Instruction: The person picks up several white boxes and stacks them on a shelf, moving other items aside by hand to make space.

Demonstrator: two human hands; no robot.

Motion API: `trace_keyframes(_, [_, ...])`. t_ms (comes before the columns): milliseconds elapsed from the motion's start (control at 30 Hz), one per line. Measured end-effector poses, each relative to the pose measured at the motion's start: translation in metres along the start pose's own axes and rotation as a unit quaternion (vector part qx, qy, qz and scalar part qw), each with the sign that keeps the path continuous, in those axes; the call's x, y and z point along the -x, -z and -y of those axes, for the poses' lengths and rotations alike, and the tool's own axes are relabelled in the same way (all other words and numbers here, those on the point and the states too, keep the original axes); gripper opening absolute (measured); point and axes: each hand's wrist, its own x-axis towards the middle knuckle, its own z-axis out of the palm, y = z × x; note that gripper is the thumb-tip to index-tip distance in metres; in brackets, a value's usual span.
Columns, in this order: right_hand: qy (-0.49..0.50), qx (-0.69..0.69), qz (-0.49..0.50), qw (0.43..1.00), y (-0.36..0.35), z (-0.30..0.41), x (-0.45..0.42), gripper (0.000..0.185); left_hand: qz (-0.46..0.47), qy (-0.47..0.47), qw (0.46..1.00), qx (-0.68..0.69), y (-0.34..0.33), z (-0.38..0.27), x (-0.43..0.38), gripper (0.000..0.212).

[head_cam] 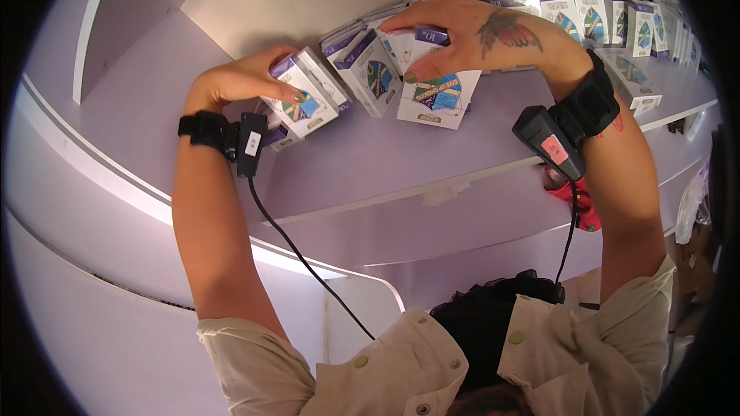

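My left hand (pixel 245 80) grips a small white and purple carton (pixel 315 115) at the left end of the row, thumb across its printed front. Another carton (pixel 325 78) leans right behind it, and part of a lower carton (pixel 283 136) shows beneath. My right hand (pixel 454 40) is closed around a similar carton (pixel 430 105), thumb on its front and fingers reaching over the top. That carton tilts, and its lower end stands out from the row. Between my hands, a carton (pixel 373 78) leans at an angle. My right hand hides some cartons behind it.
A tight row of matching cartons (pixel 592 14) curves along the back of the lilac shelf (pixel 358 162). One carton (pixel 630 78) lies near the right front edge. An upright panel (pixel 95 29) bounds the left. Cabled black devices (pixel 251 144) are strapped to both wrists. Red fabric (pixel 587 202) lies below.
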Motion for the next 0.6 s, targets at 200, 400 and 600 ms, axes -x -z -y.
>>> trace_keyframes(200, [0.033, -0.009, -0.022, 0.999, -0.005, -0.004, -0.004, 0.066, 0.106, 0.075, 0.985, 0.11, 0.026, 0.006, -0.009, 0.055])
trace_keyframes(400, [0.044, 0.002, -0.014, 0.999, -0.005, -0.001, -0.004, 0.066, 0.106, 0.128, 0.98, 0.111, 0.042, 0.013, -0.023, 0.056])
trace_keyframes(600, [0.007, 0.037, -0.006, 0.999, -0.003, 0.011, -0.001, 0.056, 0.125, 0.145, 0.98, 0.049, 0.054, 0.025, -0.037, 0.062])
